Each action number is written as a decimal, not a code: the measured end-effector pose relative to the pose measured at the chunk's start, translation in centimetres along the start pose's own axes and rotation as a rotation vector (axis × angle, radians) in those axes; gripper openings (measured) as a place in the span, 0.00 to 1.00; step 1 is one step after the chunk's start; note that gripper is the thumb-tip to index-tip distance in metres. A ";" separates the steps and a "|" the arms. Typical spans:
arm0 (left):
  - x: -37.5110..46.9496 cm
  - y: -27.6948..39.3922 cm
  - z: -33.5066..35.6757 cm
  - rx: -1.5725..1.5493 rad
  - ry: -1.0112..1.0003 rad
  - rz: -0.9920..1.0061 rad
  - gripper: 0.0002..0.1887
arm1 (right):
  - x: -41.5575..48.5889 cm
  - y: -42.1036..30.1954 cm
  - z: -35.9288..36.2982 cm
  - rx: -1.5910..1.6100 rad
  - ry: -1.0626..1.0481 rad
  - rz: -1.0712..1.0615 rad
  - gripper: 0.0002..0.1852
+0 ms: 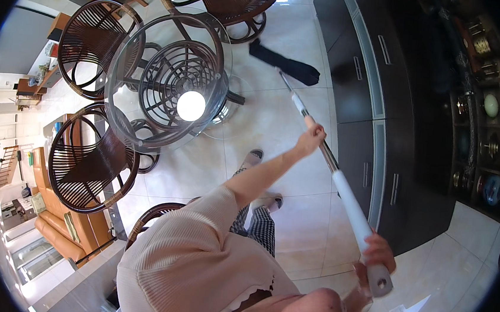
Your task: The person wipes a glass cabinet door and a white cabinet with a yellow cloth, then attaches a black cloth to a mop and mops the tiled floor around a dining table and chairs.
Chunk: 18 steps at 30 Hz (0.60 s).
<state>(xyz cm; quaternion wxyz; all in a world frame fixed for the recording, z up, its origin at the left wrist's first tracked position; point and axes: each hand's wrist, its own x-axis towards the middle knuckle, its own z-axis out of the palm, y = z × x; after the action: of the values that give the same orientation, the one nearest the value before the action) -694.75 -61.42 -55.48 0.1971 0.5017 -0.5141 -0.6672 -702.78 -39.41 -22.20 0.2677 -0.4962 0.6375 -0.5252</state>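
Note:
My left hand is wrapped around the metal middle part of a flat mop's telescopic pole, with that arm stretched out ahead. Closer to my body, my right hand grips the thick white handle near its end, which has a hanging hole. The black mop head lies on the tiled floor, between a round glass table and dark cabinets. It is slightly blurred. The pole slants from the mop head down to the lower right.
A round glass-topped rattan table stands left of the mop, with rattan chairs around it. Dark cabinets with metal handles line the right side. Ornaments fill a display shelf. A tan leather sofa is farther left.

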 end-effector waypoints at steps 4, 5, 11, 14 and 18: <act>-4.7 -1.1 4.0 -0.232 -0.061 -0.024 0.06 | -3.0 -1.1 -4.5 0.038 -0.025 -0.038 0.16; -4.0 -1.3 4.1 -0.182 -0.059 -0.017 0.06 | -3.2 -0.5 -4.6 0.029 0.022 -0.052 0.15; 3.1 -2.1 -2.1 -0.053 0.094 -0.057 0.10 | 0.2 6.0 0.5 0.199 0.053 -0.101 0.11; 4.8 -1.4 -7.7 -0.109 0.167 -0.087 0.09 | 3.4 7.8 4.0 0.277 -0.009 -0.062 0.13; 4.2 -0.1 -12.1 -0.121 0.177 -0.103 0.08 | 6.2 7.1 6.2 0.252 -0.212 -0.083 0.14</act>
<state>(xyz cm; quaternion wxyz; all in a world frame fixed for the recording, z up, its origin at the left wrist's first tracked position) -685.89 -70.54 -57.11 0.2369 0.5716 -0.4268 -0.6595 -702.17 -47.85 -29.60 0.3714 -0.5372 0.5138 -0.5563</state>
